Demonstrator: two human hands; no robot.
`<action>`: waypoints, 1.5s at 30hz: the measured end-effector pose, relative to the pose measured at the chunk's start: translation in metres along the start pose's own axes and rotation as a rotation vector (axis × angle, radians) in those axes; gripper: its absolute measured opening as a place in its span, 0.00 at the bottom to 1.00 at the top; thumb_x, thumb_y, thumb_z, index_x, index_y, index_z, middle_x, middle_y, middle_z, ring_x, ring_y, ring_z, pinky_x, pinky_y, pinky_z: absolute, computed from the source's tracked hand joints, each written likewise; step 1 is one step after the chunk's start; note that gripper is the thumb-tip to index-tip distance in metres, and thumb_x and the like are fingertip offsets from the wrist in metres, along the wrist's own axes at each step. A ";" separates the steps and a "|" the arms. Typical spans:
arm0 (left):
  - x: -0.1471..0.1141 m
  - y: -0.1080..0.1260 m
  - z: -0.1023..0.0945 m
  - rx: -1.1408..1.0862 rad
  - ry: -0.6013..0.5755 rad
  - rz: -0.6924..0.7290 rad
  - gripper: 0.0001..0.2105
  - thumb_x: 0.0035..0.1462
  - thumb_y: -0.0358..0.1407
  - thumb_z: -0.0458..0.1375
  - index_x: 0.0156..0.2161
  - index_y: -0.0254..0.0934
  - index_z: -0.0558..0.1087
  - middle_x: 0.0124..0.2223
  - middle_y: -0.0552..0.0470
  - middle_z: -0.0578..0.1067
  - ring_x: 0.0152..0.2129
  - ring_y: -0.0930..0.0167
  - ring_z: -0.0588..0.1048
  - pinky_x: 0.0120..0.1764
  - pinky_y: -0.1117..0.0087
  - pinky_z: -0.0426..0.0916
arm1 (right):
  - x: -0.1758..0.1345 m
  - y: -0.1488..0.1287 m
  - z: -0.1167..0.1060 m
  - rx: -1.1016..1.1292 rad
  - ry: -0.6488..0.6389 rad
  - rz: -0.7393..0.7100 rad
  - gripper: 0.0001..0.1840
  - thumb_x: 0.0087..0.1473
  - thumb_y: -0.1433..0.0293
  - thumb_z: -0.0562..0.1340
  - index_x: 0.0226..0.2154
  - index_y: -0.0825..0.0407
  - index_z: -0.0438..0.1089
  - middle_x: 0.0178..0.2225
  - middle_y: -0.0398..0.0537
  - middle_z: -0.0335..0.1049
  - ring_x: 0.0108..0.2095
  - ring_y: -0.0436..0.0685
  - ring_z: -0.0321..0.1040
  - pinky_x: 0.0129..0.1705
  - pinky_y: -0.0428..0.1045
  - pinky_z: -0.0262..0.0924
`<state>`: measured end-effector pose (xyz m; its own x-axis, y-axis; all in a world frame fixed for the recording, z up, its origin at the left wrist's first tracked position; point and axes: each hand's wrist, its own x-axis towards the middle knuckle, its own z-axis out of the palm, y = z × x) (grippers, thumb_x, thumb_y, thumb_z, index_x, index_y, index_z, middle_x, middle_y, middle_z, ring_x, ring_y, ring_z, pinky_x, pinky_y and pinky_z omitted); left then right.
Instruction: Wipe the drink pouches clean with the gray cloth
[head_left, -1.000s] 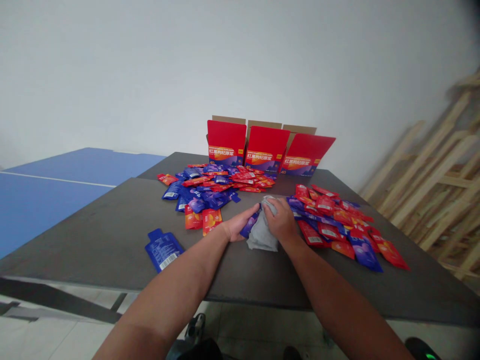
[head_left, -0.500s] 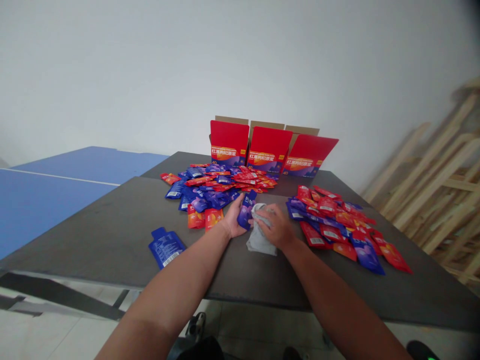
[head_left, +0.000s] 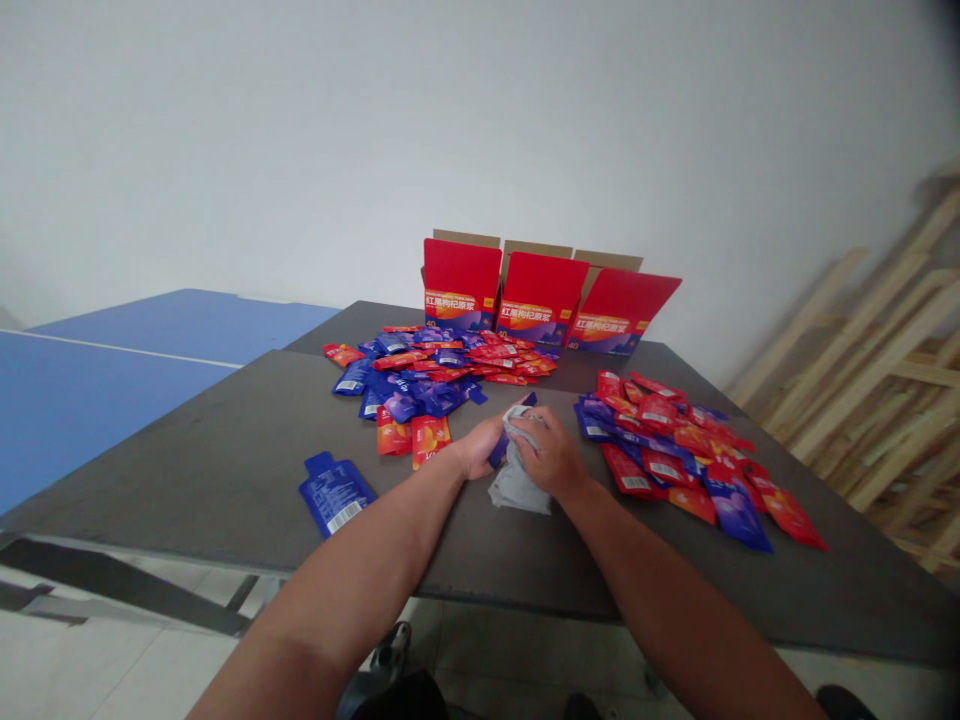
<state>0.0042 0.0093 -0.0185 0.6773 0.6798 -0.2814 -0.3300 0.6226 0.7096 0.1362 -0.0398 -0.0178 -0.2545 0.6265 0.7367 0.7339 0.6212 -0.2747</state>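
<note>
My left hand is closed around a blue-purple pouch, of which only an edge and the top corner show. A grey-white cloth is gripped in my right hand and pressed over the pouch's face, covering most of it. The cloth's loose end hangs down toward the table. Just beyond my left hand lies a heap of red and blue pouches. To the right of my right hand is a second pile of red and blue pouches.
Three red boxes with raised flaps stand in a row at the back of the dark table. One blue pouch lies alone beside my left forearm. A blue table adjoins at left; wooden frames lean at right.
My right hand has brought the cloth onto the pouch, hiding its printed face. The pouch has turned and tilted to the right in my left hand.
</note>
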 end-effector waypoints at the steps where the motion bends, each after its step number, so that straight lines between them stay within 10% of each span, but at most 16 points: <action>1: 0.000 -0.001 0.001 0.021 0.013 0.015 0.14 0.55 0.44 0.59 0.26 0.35 0.69 0.18 0.55 0.69 0.12 0.75 0.65 0.18 0.75 0.57 | 0.000 0.003 0.000 -0.006 0.023 0.033 0.13 0.59 0.68 0.55 0.45 0.48 0.70 0.41 0.53 0.66 0.45 0.60 0.65 0.49 0.58 0.64; 8: -0.009 -0.001 0.007 0.090 -0.055 0.022 0.18 0.55 0.50 0.57 0.39 0.36 0.75 0.28 0.49 0.76 0.24 0.69 0.75 0.32 0.69 0.68 | 0.003 0.022 0.000 -0.042 0.195 0.244 0.11 0.59 0.66 0.55 0.41 0.50 0.69 0.40 0.53 0.66 0.44 0.60 0.64 0.50 0.58 0.62; 17: -0.013 0.012 -0.003 -0.022 -0.208 0.029 0.11 0.53 0.35 0.58 0.42 0.34 0.72 0.23 0.54 0.69 0.14 0.77 0.65 0.14 0.79 0.53 | 0.009 0.038 -0.011 -0.112 0.334 0.447 0.11 0.57 0.64 0.55 0.38 0.53 0.68 0.37 0.53 0.68 0.42 0.60 0.65 0.48 0.58 0.62; 23: -0.007 0.024 -0.004 -0.369 0.051 0.204 0.11 0.56 0.37 0.55 0.40 0.31 0.72 0.38 0.44 0.77 0.31 0.69 0.77 0.31 0.71 0.72 | 0.004 0.017 -0.009 0.067 0.073 0.072 0.09 0.57 0.66 0.58 0.39 0.50 0.70 0.38 0.51 0.67 0.41 0.58 0.67 0.46 0.55 0.65; 28: -0.008 0.023 -0.004 -0.366 -0.090 0.107 0.15 0.56 0.38 0.54 0.44 0.30 0.73 0.36 0.43 0.78 0.32 0.66 0.77 0.36 0.67 0.72 | -0.001 0.009 0.002 0.084 -0.178 -0.130 0.12 0.54 0.74 0.58 0.42 0.49 0.71 0.41 0.51 0.65 0.43 0.57 0.65 0.47 0.55 0.66; 45: -0.009 0.011 -0.005 -0.102 -0.089 0.057 0.18 0.32 0.21 0.51 0.33 0.30 0.72 0.24 0.50 0.72 0.21 0.73 0.72 0.27 0.75 0.66 | 0.001 0.039 0.005 -0.056 0.122 0.293 0.11 0.53 0.70 0.57 0.40 0.51 0.71 0.39 0.52 0.66 0.43 0.60 0.65 0.48 0.57 0.63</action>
<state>-0.0089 0.0119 -0.0111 0.7100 0.6806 -0.1808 -0.4316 0.6233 0.6521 0.1616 -0.0132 -0.0308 0.0480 0.7115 0.7011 0.7994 0.3934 -0.4540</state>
